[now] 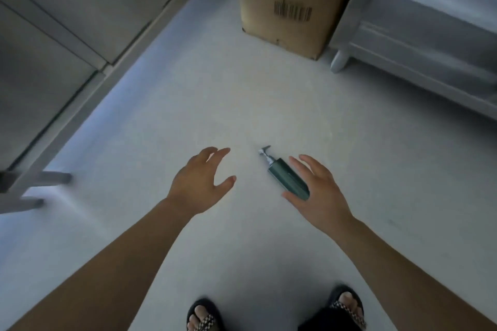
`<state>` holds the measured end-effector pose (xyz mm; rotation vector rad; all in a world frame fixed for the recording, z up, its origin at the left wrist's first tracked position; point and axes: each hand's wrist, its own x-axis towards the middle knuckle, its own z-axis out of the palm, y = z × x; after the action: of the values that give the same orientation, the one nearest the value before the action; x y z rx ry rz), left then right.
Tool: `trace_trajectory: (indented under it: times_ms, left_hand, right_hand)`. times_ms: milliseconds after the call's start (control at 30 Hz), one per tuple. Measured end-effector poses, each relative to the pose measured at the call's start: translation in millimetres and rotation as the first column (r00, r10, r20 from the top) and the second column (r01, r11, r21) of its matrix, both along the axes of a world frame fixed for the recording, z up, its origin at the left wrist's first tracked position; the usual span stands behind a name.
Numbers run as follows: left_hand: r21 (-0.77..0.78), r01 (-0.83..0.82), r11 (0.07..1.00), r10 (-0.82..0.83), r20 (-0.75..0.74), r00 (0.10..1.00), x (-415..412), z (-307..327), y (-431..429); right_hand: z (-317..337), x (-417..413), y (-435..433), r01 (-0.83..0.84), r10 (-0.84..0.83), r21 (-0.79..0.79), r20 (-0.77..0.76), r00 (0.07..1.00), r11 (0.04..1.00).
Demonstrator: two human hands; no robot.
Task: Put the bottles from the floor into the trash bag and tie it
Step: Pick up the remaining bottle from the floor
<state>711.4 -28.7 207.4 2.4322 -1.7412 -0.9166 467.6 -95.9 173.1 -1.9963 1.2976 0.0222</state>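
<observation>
A dark green pump bottle [285, 176] with a silver pump head lies on its side on the pale floor, pump end pointing up-left. My right hand [317, 191] hovers just to its right with fingers spread, the thumb overlapping the bottle's lower end; it holds nothing. My left hand [200, 183] is stretched out to the left of the bottle, apart from it, fingers open and empty. No trash bag is in view.
A tall cardboard box [293, 0] stands on the floor ahead. A metal shelf unit [419, 45] with a leg runs along the right. Grey cabinet fronts [59, 35] line the left. My sandalled feet [274, 314] are at the bottom edge.
</observation>
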Motion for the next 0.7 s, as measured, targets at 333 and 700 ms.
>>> trace_trajectory:
  times_ms: [333,700]
  left_hand:
    - [0.019,0.002,1.0,-0.002,0.005,1.0,-40,-241,7]
    - [0.047,-0.059,0.997,0.06,-0.014,0.998,-32,-206,29]
  right_hand:
    - [-209,-5,-4,-0.005,0.0,-0.047,-0.11,0.994,0.999]
    - [-140,-29,4,0.161,-0.162,0.019,0.083,0.983,0.987]
